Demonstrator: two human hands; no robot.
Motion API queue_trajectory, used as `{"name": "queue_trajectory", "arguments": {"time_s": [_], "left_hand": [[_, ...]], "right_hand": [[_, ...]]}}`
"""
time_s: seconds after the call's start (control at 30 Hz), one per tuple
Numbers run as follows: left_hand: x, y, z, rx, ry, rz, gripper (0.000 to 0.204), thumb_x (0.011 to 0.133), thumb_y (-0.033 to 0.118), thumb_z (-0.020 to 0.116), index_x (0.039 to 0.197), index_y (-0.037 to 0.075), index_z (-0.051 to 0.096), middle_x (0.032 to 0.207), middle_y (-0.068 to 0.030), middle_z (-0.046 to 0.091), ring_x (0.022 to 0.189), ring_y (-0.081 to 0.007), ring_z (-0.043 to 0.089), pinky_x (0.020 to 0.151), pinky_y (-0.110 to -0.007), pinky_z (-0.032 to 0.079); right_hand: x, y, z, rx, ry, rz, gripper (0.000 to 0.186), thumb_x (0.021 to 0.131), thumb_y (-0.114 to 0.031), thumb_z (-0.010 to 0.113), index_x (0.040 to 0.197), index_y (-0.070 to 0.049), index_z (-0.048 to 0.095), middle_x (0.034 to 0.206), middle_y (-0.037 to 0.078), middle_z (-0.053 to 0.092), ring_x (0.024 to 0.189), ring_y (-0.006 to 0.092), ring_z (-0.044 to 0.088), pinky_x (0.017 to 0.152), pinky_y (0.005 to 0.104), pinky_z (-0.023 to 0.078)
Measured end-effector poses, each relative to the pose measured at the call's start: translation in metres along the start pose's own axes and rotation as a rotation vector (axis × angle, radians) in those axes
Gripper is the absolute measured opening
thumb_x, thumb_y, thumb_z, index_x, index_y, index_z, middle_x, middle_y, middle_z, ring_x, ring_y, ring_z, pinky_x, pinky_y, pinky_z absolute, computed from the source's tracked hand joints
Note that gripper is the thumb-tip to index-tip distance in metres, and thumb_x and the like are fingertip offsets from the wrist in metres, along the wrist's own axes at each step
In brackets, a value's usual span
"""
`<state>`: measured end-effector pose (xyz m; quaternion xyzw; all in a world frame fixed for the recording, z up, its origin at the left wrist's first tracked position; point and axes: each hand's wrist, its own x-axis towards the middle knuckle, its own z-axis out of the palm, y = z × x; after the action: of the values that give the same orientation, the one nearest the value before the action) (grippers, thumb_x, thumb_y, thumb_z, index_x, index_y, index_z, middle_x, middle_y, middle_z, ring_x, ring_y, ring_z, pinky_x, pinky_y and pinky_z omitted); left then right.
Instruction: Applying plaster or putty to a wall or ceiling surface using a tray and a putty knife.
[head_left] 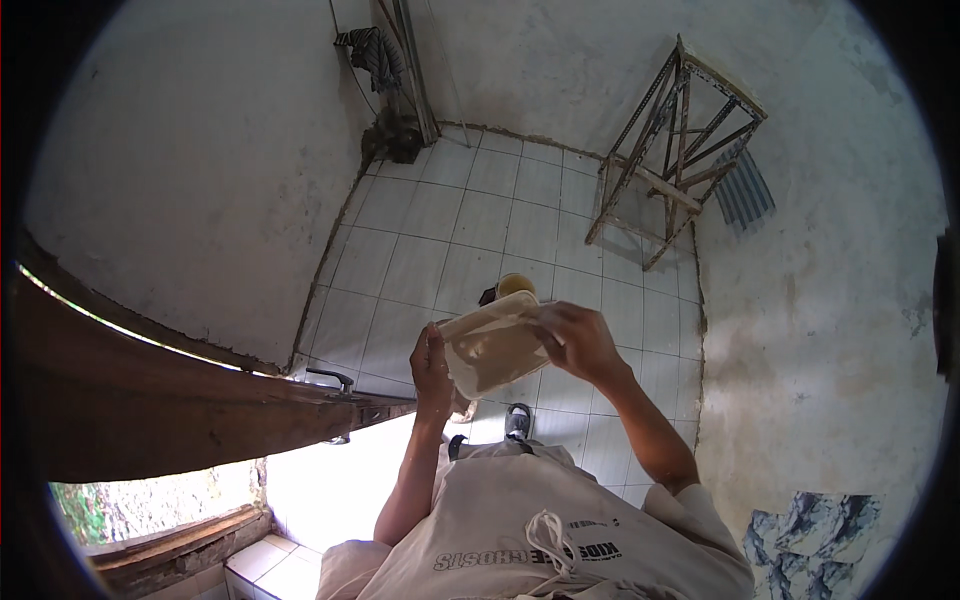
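A shallow cream-coloured rectangular tray (492, 358) is held tilted in front of my body, its inside facing up at me. It has rounded corners and a low rim, and a paler patch shows on its inner face. My left hand (432, 372) grips the left edge, thumb uppermost along the rim. At the right end my right hand (578, 342) is closed with bent fingers over the rim; its fingertips are partly hidden. Just beyond the far rim, a round container with a yellowish inside (515, 284) stands on the floor, partly covered by the tray. Beside it lies a small dark thing (488, 296).
Pale tiles (480, 215) cover the floor. A wooden door (200, 425) with a metal handle (330, 377) stands open at my left, with bright light beyond. A paint-stained frame stand (672, 150) leans at the far right wall. Dark cloth (372, 55) hangs in the far corner.
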<state>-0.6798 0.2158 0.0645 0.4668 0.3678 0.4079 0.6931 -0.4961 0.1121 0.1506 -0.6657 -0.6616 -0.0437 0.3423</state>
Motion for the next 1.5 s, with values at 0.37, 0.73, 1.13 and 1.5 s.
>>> {"name": "queue_trajectory", "arguments": {"time_s": [0.37, 0.73, 1.13, 1.5], "left_hand": [[0.002, -0.009, -0.019, -0.051, -0.061, -0.083, 0.039, 0.102, 0.035, 0.044, 0.103, 0.000, 0.060, 0.088, -0.0034, 0.060, 0.084, -0.0087, 0.054, 0.076, -0.025, 0.045], [0.005, -0.004, -0.023, -0.030, -0.145, -0.042, 0.038, 0.102, 0.036, 0.043, 0.103, 0.002, 0.061, 0.090, -0.0021, 0.059, 0.082, -0.0082, 0.053, 0.075, -0.025, 0.045], [0.002, 0.003, -0.020, -0.044, -0.163, -0.113, 0.044, 0.100, 0.042, 0.046, 0.106, 0.001, 0.060, 0.092, -0.0030, 0.059, 0.085, -0.0095, 0.053, 0.078, -0.026, 0.044], [-0.007, 0.017, -0.016, -0.090, -0.260, -0.182, 0.044, 0.101, 0.041, 0.043, 0.108, 0.002, 0.060, 0.095, -0.0048, 0.062, 0.088, -0.0114, 0.055, 0.082, -0.027, 0.045]], "right_hand": [[-0.008, -0.027, 0.012, 0.004, -0.383, -0.095, 0.026, 0.072, -0.009, 0.072, 0.096, -0.008, 0.064, 0.088, 0.005, 0.068, 0.078, 0.0221, 0.065, 0.068, 0.0364, 0.055], [-0.022, -0.046, 0.030, -0.108, -0.342, -0.303, 0.038, 0.065, -0.009, 0.074, 0.101, -0.012, 0.063, 0.095, -0.001, 0.064, 0.089, 0.0175, 0.060, 0.075, 0.0336, 0.053], [0.005, -0.040, -0.007, 0.084, -0.527, -0.163, 0.013, 0.081, -0.012, 0.068, 0.092, -0.006, 0.064, 0.078, 0.007, 0.064, 0.076, 0.0263, 0.065, 0.071, 0.0393, 0.054], [0.021, -0.043, -0.016, 0.004, -0.340, -0.241, 0.021, 0.073, -0.011, 0.072, 0.091, -0.007, 0.061, 0.084, 0.006, 0.065, 0.078, 0.0238, 0.065, 0.071, 0.0373, 0.054]]}}
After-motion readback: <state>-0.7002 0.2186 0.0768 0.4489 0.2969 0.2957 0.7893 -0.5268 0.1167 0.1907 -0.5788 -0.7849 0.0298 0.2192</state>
